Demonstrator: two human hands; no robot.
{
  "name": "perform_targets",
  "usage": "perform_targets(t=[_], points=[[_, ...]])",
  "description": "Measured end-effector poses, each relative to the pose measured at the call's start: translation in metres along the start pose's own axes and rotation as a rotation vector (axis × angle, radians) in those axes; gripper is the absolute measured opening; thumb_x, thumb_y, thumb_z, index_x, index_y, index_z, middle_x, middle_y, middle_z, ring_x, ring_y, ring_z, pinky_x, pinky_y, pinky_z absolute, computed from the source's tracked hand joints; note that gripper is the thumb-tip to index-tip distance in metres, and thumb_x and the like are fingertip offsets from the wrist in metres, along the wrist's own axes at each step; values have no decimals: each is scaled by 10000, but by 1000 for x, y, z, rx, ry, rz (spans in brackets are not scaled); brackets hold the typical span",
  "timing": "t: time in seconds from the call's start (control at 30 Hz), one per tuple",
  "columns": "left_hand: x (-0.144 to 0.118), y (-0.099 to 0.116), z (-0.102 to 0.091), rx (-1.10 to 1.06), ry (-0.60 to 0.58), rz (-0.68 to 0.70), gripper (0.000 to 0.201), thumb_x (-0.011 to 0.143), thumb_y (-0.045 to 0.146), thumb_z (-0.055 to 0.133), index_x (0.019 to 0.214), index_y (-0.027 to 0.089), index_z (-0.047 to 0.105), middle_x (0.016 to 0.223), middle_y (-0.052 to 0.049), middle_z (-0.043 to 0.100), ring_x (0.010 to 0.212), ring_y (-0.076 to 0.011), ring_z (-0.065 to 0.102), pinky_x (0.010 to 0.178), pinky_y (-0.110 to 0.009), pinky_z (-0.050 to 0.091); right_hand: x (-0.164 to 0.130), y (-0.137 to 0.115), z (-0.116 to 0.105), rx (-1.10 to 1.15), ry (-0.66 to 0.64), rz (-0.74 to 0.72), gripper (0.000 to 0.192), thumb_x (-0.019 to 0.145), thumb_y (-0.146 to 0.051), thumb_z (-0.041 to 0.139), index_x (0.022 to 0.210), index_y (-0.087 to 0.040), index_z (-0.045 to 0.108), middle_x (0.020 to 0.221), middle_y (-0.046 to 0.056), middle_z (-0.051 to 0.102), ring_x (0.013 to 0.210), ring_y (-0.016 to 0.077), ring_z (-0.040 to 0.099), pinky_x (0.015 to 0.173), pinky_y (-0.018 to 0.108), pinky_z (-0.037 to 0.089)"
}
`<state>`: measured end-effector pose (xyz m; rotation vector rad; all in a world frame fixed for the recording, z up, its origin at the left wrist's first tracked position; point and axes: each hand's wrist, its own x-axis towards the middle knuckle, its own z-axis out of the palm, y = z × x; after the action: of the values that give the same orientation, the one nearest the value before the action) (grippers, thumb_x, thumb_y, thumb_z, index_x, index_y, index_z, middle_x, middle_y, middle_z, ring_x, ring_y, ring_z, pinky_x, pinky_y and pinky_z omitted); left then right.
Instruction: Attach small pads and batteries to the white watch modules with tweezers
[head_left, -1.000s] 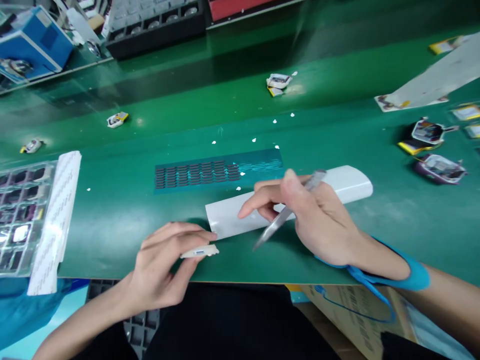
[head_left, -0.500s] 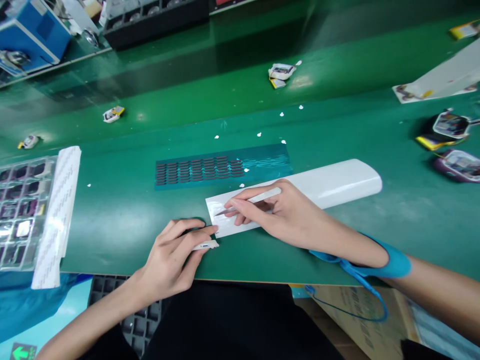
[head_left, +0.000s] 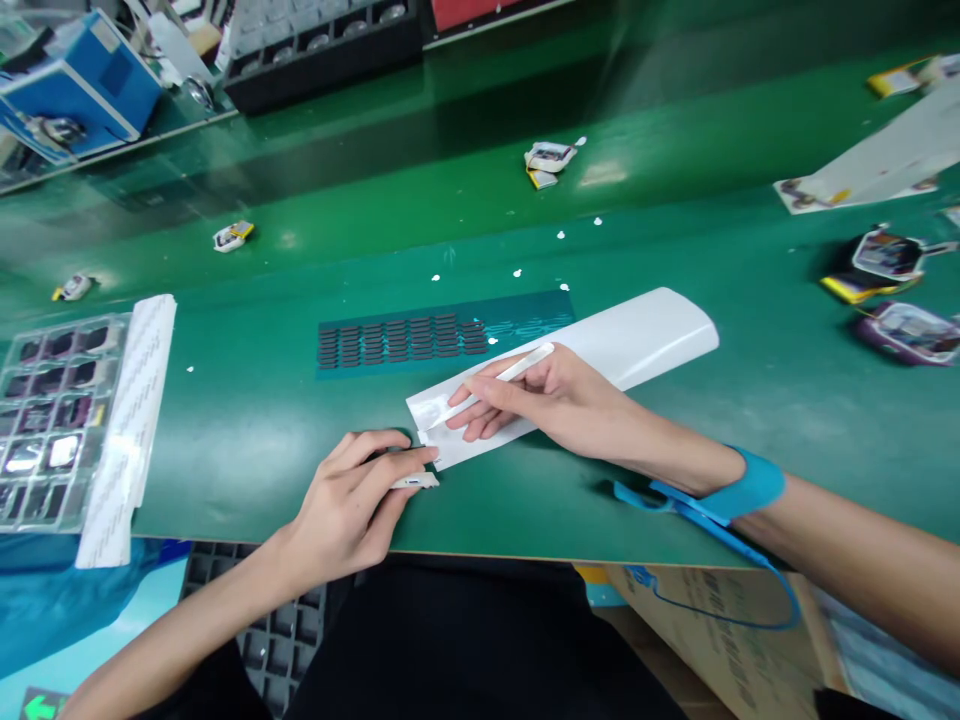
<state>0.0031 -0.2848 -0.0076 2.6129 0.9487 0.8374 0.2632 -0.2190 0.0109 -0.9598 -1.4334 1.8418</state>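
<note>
My right hand [head_left: 517, 400] pinches a pair of pale tweezers [head_left: 525, 362], their tips low over the left end of a long white glossy sheet [head_left: 645, 335]. Between the fingers and thumb of my left hand [head_left: 360, 490] is a small white plastic part [head_left: 415, 481], beside the sheet's lower left corner. The left fingertips reach that corner. What the tweezer tips grip, if anything, is too small to make out. Behind the sheet lies a blue-green film [head_left: 525, 312] bearing rows of dark strips [head_left: 401, 340].
A clear tray [head_left: 52, 420] of parts stands at the left beside a white printed strip [head_left: 131, 430]. Small white tabs [head_left: 517, 273] dot the green table. Opened devices with yellow batteries [head_left: 889, 255] lie at the right and back. A blue wrist strap [head_left: 750, 485] trails a cord.
The white sheet's right end has swung towards the back and left. My right hand with the tweezers has shifted slightly up and left; my left hand stays nearly in place.
</note>
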Motion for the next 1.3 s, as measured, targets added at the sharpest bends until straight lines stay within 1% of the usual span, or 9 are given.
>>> perform_targets(t=[0.17, 0.33, 0.4, 0.5, 0.67, 0.77, 0.9, 1.1, 1.3], points=[[7, 5, -5, -132, 88, 10, 259, 966, 49, 612, 1176, 180, 689, 1076, -81, 832, 983, -240, 771, 830, -368, 578, -5, -11, -1, 20, 62, -137, 395, 942, -542, 785, 936, -149, 819, 919, 99, 825, 781, 186, 808, 740, 257, 684], [45, 5, -10, -750, 99, -418, 97, 1025, 232, 679, 1079, 178, 739, 913, -51, 826, 651, -168, 783, 645, -278, 635, -18, -21, 2, 23, 160, -465, 197, 1044, -381, 692, 1011, -224, 808, 892, 27, 826, 732, 151, 796, 677, 231, 673], [61, 1, -6, -954, 85, -496, 162, 1009, 276, 717, 1137, 179, 737, 959, -51, 830, 707, -194, 813, 688, -294, 677, -21, -22, 5, -11, 186, -551, 164, 1058, -329, 666, 1032, -243, 804, 877, 9, 823, 726, 153, 796, 658, 235, 672], [76, -2, 3, -1103, 102, -474, 284, 967, 256, 776, 1242, 201, 725, 1063, -54, 836, 889, -230, 837, 854, -345, 705, -23, -22, 9, -118, 271, -598, 170, 1063, -297, 651, 1003, -255, 804, 820, 2, 808, 689, 152, 783, 644, 248, 670], [73, 6, 12, -1076, 132, -440, 404, 962, 305, 790, 1332, 180, 688, 1186, -93, 816, 993, -245, 828, 950, -362, 697, -24, -21, 9, -263, 399, -572, 215, 1055, -389, 672, 929, -276, 805, 807, 20, 795, 665, 179, 775, 630, 298, 676], [70, 10, 12, -1031, 142, -468, 425, 960, 328, 793, 1337, 165, 685, 1174, -106, 819, 983, -255, 830, 919, -353, 709, -24, -22, 10, -286, 392, -541, 227, 1035, -453, 694, 909, -300, 806, 762, 23, 776, 679, 202, 779, 628, 319, 684], [68, 11, 13, -1061, 168, -452, 389, 970, 292, 780, 1326, 166, 684, 1135, -94, 830, 947, -248, 835, 869, -326, 719, -24, -23, 11, -290, 362, -556, 190, 1034, -404, 703, 914, -311, 818, 778, 26, 781, 691, 204, 785, 609, 308, 685], [68, 12, 10, -1087, 117, -495, 419, 972, 334, 781, 1334, 157, 667, 1141, -106, 827, 955, -279, 834, 904, -384, 721, -25, -19, 12, -275, 384, -606, 158, 1043, -335, 693, 956, -285, 814, 759, 4, 779, 650, 183, 778, 571, 280, 681], [67, 11, 7, -1132, 115, -465, 349, 978, 198, 754, 1311, 143, 669, 1162, -111, 822, 967, -274, 832, 905, -359, 718, -24, -23, 16, -261, 399, -600, 193, 1035, -363, 704, 914, -272, 823, 752, 3, 781, 642, 173, 773, 582, 274, 690]])
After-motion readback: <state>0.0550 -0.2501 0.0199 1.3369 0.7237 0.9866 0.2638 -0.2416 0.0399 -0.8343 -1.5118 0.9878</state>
